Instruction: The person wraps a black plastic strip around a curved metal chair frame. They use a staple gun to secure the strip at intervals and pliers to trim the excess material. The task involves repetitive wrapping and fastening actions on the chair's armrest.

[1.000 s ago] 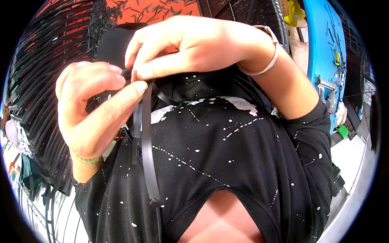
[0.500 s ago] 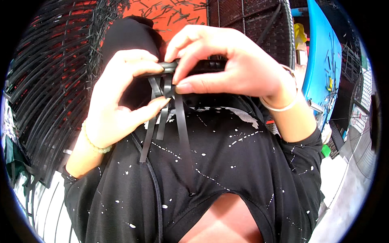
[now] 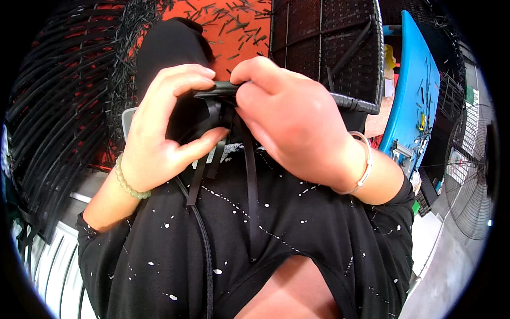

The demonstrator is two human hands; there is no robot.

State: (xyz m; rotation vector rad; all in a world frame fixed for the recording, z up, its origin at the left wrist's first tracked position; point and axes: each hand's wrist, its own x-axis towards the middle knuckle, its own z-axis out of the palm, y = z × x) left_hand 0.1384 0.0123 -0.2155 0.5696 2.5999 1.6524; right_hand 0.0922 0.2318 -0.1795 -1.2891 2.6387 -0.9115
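A black strip-wrapped bar [image 3: 215, 91] runs crosswise in front of me, part of a dark wicker piece. My left hand [image 3: 156, 125] curls its fingers over the bar's top, with the thumb held lower beside the hanging strips. My right hand [image 3: 300, 119] is closed at the bar just to the right, back of the hand up; its fingertips are mostly hidden. A long flat black plastic strip [image 3: 252, 186] hangs below it over my black shirt. Shorter strip ends [image 3: 196, 181] dangle from the bar nearer my left thumb.
Past my right hand stands a dark woven wicker panel [image 3: 319, 48]. A blue plastic surface [image 3: 411, 90] with scraps lies right. Strip offcuts litter the red surface [image 3: 228, 26] ahead. Bundled black strips [image 3: 58, 106] fill the left, and a fan cage [image 3: 467, 186] stands far right.
My right hand has turned over from a thumb-and-finger pinch to closed with its back up. The long strip has shifted slightly right. My left hand keeps its hold.
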